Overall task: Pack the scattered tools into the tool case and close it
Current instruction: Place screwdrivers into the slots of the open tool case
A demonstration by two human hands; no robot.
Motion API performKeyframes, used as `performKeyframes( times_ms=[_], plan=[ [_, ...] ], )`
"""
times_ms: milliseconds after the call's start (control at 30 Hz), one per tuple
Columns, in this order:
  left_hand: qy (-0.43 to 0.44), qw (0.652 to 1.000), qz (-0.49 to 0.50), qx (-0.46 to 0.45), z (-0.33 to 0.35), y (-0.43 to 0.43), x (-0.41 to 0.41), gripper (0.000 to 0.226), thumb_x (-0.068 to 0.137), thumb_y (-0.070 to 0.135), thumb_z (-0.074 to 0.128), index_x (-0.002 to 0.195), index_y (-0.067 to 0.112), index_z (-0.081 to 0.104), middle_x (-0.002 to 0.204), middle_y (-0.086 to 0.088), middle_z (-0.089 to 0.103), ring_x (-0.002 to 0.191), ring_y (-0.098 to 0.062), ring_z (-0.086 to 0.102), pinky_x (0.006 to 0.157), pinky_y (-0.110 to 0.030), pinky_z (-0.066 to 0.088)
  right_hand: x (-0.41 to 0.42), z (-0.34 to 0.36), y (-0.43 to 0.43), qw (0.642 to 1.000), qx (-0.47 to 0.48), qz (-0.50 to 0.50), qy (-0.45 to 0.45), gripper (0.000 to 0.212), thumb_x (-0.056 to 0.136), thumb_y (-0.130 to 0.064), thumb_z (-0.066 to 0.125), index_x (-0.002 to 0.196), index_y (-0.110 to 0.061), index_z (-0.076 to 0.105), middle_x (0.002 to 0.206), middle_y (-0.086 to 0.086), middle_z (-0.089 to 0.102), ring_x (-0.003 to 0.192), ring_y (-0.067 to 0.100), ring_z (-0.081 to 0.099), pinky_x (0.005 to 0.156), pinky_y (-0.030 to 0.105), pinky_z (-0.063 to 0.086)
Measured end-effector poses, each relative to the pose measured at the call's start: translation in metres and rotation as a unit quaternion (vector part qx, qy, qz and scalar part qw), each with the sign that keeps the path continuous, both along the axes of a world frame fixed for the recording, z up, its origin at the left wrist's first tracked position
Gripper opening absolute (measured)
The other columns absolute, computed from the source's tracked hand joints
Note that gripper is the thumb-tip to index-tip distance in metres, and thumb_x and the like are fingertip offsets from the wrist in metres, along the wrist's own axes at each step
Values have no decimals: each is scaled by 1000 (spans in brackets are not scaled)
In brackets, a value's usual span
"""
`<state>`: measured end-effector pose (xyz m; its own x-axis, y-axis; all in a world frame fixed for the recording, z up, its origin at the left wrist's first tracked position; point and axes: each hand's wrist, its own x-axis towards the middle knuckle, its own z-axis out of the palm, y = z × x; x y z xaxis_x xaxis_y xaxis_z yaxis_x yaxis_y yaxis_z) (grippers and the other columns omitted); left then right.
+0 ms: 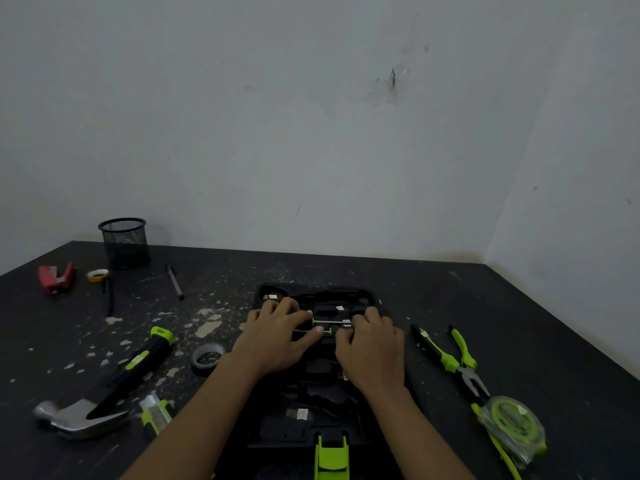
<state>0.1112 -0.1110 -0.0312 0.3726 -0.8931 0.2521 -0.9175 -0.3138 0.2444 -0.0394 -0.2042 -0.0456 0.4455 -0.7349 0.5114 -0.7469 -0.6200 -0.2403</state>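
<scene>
Paint-flecked dark desk (pixel 526 317), grey wall (pixel 311 133) corner, black tool case (pixel 277 429) open, left hand (pixel 278 336) and right hand (pixel 373 344) gripping screwdrivers (pixel 331 322) inside it

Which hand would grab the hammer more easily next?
Probably the left hand: the hammer lies left of the tool case, on that arm's side. The right hand would have to cross over the case.

A dark tabletop (pixel 485 306), flecked with pale chipped patches, sat in a corner where a dull white back wall (pixel 242 133) met a side wall (pixel 588 168). The back wall bore scuffs and a small gouge (pixel 393 79). The light was dim.
</scene>
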Motion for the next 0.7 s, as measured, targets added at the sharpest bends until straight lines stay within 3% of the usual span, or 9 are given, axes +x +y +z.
performKeyframes(
  times_ms=[133, 167, 333, 567, 700],
  plan=[
    [-12, 1000, -1, 0, 0, 0, 1, 67, 87, 77, 29, 138, 38, 48, 131, 13, 42, 126, -17, 35, 107, -43, 28, 0, -1, 0, 999, 34, 25, 29, 40, 94, -38, 38, 125, -27, 60, 126, -4, 53, 116, 19, 48, 101, 42, 32],
    [-11, 1000, -2, 1, 0, 0, 1, 68, 87, 78, 29, 138, 38, 48, 131, 13, 42, 125, -17, 35, 107, -43, 28, 0, 0, -1, 998, 39, 30, 29, 41, 95, -38, 37, 128, -28, 58, 128, -5, 53, 119, 18, 47, 104, 42, 30],
    [-9, 1000, -1, -1, -1, -1, 2, 65, 87, 77, 31, 136, 38, 49, 131, 14, 41, 126, -16, 35, 107, -44, 27, 3, 3, -4, 996, 54, 44, 57, 37, 96, -39, 33, 101, -24, 67, 112, -6, 60, 113, 17, 51, 109, 46, 27],
    [-31, 999, 2, 16, 2, -1, -2, 65, 90, 73, 30, 140, 35, 46, 126, 7, 42, 122, -19, 38, 105, -44, 31, 5, 7, -1, 993, 77, 42, 74, 34, 97, -42, 33, 102, -22, 61, 114, -4, 55, 112, 20, 52, 113, 54, 22],
    [-50, 995, -5, 85, 5, 3, -16, 71, 95, 67, 22, 152, 25, 26, 150, -3, 31, 141, -27, 24, 115, -51, 17, 3, 7, -4, 993, 89, 41, 61, 29, 96, -41, 33, 104, -25, 56, 115, -3, 54, 113, 20, 51, 112, 53, 22]
  ],
)
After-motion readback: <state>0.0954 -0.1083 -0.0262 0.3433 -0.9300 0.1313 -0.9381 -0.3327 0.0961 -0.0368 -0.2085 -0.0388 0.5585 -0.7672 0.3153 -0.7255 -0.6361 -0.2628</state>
